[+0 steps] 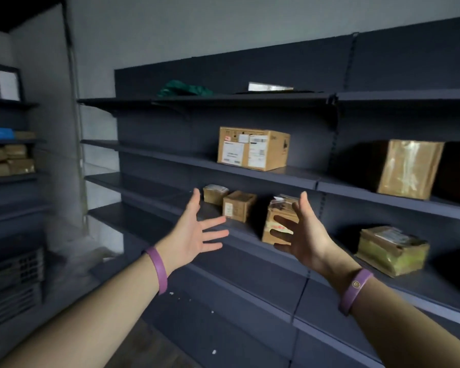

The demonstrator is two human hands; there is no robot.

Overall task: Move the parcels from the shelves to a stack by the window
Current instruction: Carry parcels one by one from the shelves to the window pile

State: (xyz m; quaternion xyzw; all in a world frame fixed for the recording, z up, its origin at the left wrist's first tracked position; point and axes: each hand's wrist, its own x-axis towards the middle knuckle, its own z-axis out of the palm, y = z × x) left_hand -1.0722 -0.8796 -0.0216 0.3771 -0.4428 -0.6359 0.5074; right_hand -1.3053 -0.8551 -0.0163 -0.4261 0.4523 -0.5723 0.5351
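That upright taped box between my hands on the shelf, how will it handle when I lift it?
The taped box stands taller than wide, so a push may tip it. Its torn top suggests soft, worn cardboard that may flex. The glossy tape could be slippery; both hands, left and right, are open either side.

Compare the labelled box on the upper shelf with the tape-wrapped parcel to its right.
The labelled box is bare cardboard with white shipping labels on its front; the wrapped parcel is covered in shiny tape with no label showing. The box is wider than tall; the parcel stands taller. Both are brown, sit on the same shelf and are untouched.
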